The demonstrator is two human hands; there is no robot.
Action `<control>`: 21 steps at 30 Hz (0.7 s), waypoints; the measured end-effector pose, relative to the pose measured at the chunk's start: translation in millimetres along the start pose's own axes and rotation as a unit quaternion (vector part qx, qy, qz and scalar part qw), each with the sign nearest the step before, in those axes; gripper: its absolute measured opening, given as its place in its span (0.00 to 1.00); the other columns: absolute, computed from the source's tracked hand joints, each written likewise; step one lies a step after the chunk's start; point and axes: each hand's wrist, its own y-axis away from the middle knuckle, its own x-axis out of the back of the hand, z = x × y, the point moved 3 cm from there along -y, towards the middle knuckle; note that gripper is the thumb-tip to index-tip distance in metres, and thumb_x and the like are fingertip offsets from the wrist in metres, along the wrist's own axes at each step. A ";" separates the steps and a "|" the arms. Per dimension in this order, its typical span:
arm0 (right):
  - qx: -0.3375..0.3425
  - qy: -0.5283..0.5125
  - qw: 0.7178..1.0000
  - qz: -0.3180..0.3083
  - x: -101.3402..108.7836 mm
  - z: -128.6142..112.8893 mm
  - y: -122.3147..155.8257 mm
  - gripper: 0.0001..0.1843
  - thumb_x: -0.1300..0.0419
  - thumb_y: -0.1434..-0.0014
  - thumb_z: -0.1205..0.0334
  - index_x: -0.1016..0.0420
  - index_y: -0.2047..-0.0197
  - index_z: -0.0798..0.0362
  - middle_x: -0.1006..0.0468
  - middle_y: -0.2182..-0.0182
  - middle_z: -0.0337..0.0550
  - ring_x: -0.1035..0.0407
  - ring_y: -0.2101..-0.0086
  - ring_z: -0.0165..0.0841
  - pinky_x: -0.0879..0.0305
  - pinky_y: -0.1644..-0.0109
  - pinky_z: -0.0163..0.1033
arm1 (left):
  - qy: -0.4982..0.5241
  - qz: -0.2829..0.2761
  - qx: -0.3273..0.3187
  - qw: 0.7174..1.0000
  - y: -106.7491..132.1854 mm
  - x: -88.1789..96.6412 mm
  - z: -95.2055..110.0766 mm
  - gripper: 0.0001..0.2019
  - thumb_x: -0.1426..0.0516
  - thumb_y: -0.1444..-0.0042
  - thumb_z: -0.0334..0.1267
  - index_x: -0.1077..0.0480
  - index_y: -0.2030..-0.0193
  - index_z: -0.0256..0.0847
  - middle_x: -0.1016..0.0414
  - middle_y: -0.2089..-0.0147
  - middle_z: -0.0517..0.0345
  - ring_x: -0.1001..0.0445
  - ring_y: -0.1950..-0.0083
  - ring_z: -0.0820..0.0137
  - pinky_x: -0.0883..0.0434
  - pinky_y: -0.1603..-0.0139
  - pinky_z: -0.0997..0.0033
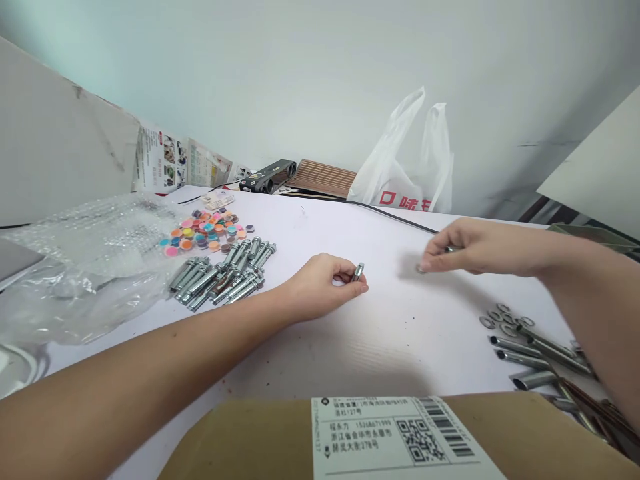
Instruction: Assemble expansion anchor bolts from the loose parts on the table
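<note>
In the middle of the frame the left hand [325,285] is curled shut, pinching a short silver metal bolt [358,271] between thumb and forefinger, its tip poking out to the right, seemingly to keep that end free. To its right, the right hand [470,248] has its fingertips drawn together on a small grey metal washer [421,269] that sits on the white desk [390,333], apparently pinning it there. A heap of long silver bolts [225,273] lies at centre left, and loose grey washers and steel sleeves [520,333] lie at lower right, each sort apparently within reach of the nearer hand.
</note>
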 end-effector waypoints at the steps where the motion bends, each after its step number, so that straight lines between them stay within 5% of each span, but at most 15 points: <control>1: 0.003 -0.045 0.999 -0.030 -9.6 -11.0 -2.0 0.14 0.38 0.47 0.51 0.26 0.72 0.54 0.47 0.81 0.35 0.54 0.80 0.24 0.58 0.76 0.35 | -0.001 0.001 -0.001 1.000 -0.1 0.0 0.1 0.10 0.46 0.45 0.41 0.26 0.65 0.38 0.23 0.66 0.58 0.28 0.64 0.71 0.33 0.60 0.71; 3: 0.015 -0.110 0.990 -0.084 -29.7 -29.3 -8.4 0.15 0.38 0.47 0.49 0.27 0.71 0.54 0.53 0.82 0.31 0.60 0.80 0.23 0.61 0.77 0.34 | -0.007 0.005 -0.010 1.000 -0.2 0.3 0.8 0.11 0.46 0.45 0.42 0.26 0.65 0.38 0.24 0.68 0.59 0.29 0.66 0.72 0.34 0.62 0.71; 9: 0.016 -0.191 0.980 -0.047 -64.4 -44.9 -25.2 0.17 0.39 0.46 0.49 0.32 0.74 0.55 0.51 0.84 0.30 0.60 0.82 0.21 0.64 0.79 0.34 | -0.027 0.009 -0.021 0.999 -0.8 1.0 1.0 0.13 0.47 0.44 0.42 0.25 0.66 0.37 0.25 0.69 0.59 0.31 0.67 0.73 0.35 0.63 0.71; 21: 0.028 -0.221 0.975 -0.010 -62.5 -42.2 -24.0 0.18 0.40 0.44 0.49 0.34 0.76 0.54 0.54 0.84 0.30 0.61 0.81 0.23 0.65 0.78 0.36 | -0.025 0.003 -0.023 0.999 -0.5 0.6 0.0 0.11 0.46 0.45 0.42 0.26 0.65 0.38 0.25 0.69 0.60 0.30 0.67 0.73 0.35 0.62 0.72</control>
